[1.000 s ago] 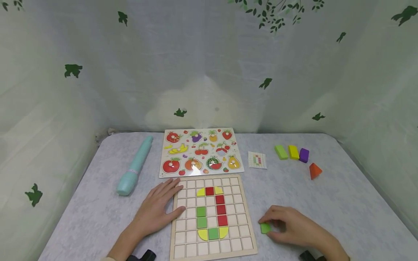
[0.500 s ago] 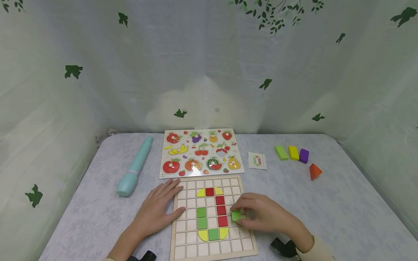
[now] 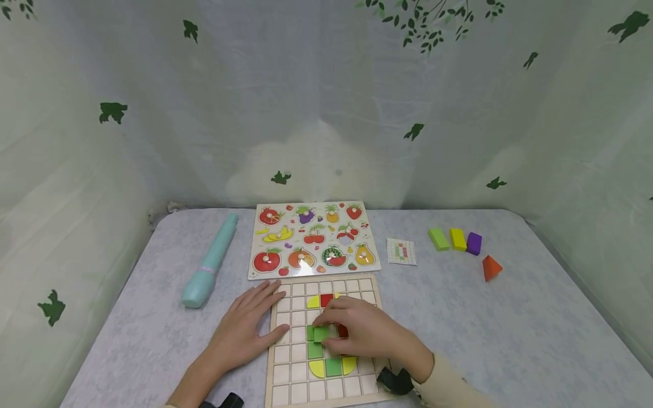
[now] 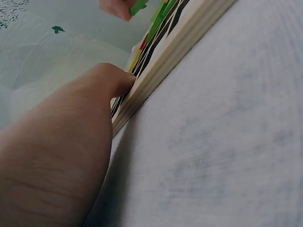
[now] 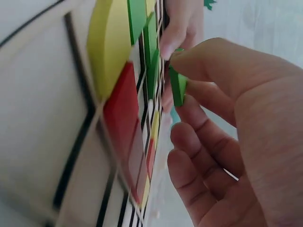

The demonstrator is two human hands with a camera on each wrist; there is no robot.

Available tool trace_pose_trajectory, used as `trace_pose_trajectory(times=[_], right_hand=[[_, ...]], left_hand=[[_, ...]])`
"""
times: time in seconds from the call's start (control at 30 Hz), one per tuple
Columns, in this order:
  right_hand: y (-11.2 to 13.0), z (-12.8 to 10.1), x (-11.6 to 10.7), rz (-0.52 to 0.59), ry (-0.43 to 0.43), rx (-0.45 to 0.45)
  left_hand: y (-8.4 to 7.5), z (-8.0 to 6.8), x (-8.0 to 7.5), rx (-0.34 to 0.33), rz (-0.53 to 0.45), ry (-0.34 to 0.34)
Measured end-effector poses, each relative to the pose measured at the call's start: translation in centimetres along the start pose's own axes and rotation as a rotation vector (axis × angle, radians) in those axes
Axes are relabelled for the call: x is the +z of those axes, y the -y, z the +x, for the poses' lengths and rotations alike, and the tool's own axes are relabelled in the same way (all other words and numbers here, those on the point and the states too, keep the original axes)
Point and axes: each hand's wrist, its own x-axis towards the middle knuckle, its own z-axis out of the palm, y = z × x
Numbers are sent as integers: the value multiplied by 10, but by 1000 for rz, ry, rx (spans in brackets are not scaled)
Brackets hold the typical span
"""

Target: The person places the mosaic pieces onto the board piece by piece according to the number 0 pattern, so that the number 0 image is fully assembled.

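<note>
My right hand (image 3: 361, 327) pinches a green square block (image 5: 178, 85) between thumb and fingertips, held just above the wooden grid board (image 3: 282, 391). In the head view that block overlaps a green square lying in the grid. Red squares (image 5: 124, 111), green squares (image 3: 333, 366) and yellow quarter-round pieces (image 3: 317, 368) form a ring on the board, partly hidden by my right hand. My left hand (image 3: 244, 328) rests at the board's left edge with fingers spread and straight; its thumb (image 4: 118, 82) touches the rim.
Behind the grid lies a fruit puzzle board (image 3: 314, 247), with a small pattern card (image 3: 401, 251) to its right. A green block (image 3: 439, 239), yellow block (image 3: 457, 239), purple block (image 3: 474, 243) and orange triangular block (image 3: 492, 268) sit at right. A teal tapered object (image 3: 209, 263) lies left.
My right hand has carried the green block leftward from the table beside the board to above the ring of pieces. The left hand stays where it was.
</note>
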Motion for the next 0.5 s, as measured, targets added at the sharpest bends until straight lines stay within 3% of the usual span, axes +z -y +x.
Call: trace_pose_trajectory(times=[0.27, 0.5], right_hand=[[5, 15, 6, -37, 29, 37], [0, 18, 7, -66, -11, 64]], left_hand=[[1, 0, 1, 6, -3, -5], [2, 0, 1, 5, 8, -2]])
